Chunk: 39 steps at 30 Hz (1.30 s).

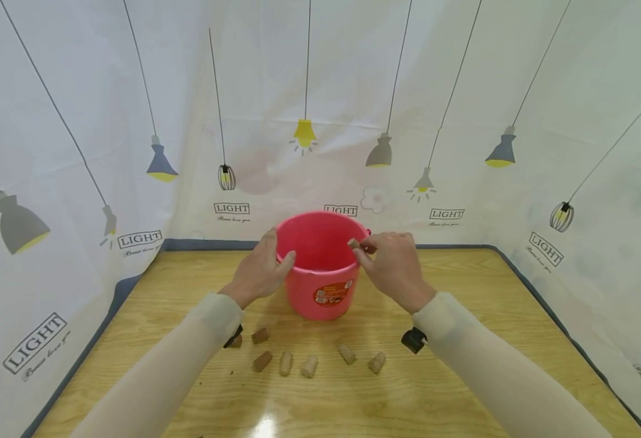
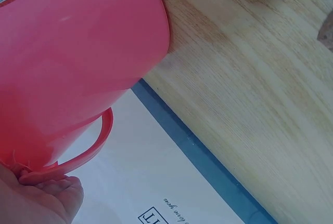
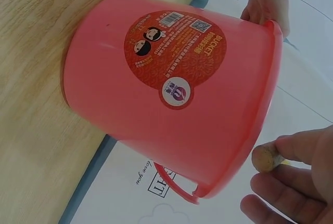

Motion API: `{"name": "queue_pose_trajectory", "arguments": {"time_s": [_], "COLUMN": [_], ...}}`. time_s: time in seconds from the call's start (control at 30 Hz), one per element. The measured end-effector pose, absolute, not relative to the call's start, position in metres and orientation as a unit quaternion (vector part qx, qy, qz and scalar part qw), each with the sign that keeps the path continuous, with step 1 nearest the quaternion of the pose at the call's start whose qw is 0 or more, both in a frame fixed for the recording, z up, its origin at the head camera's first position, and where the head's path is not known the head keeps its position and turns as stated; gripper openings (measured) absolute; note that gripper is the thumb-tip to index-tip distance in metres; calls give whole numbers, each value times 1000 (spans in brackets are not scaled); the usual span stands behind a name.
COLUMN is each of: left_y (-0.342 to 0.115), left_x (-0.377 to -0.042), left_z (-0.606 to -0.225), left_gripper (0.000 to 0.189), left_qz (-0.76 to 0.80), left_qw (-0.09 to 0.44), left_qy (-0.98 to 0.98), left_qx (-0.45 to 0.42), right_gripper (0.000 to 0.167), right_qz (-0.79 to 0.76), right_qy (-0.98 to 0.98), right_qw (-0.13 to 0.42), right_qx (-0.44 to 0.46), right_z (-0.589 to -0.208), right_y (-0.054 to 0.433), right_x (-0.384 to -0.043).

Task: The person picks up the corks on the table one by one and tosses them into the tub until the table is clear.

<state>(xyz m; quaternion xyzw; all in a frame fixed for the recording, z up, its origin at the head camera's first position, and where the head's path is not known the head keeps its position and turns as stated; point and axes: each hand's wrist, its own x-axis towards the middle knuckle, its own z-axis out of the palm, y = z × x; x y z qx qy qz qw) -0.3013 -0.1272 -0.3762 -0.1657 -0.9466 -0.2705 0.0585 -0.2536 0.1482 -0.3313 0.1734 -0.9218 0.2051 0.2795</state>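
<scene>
A pink bucket (image 1: 320,295) with a round red label stands upright on the wooden table. My left hand (image 1: 260,267) grips its left rim, thumb at the front edge; in the left wrist view, fingers (image 2: 67,195) lie by the bucket's handle (image 2: 99,141). Between thumb and fingers my right hand (image 1: 394,267) pinches a tapered cork (image 3: 264,158), held beside the right rim. Light corks (image 1: 309,366) and darker brown corks (image 1: 263,361) lie scattered in front of the bucket, several in all. One brown cork is partly covered by my left wrist.
The wooden table (image 1: 441,401) has a dark blue border strip (image 1: 205,245) along its back and sides. White sheets (image 1: 277,79) printed with hanging lamps rise behind and at both sides. Small dark crumbs lie near the corks at the left.
</scene>
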Motion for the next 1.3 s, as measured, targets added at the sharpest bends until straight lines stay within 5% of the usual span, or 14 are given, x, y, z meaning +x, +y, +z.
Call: {"name": "queue_pose_trajectory", "arguments": {"time_s": [1.3], "left_y": [-127], "left_x": [-301], "left_z": [-377], "left_gripper": [85], "left_qz": [-269], "left_qw": [60], "left_qy": [-946], "left_qx": [-169], "right_gripper": [31], "right_qz": [147], "right_qy": [-941], "right_qw": [247], "right_qx": [179], "right_z": [-334], "right_y": [126], "right_x": [-270]}}
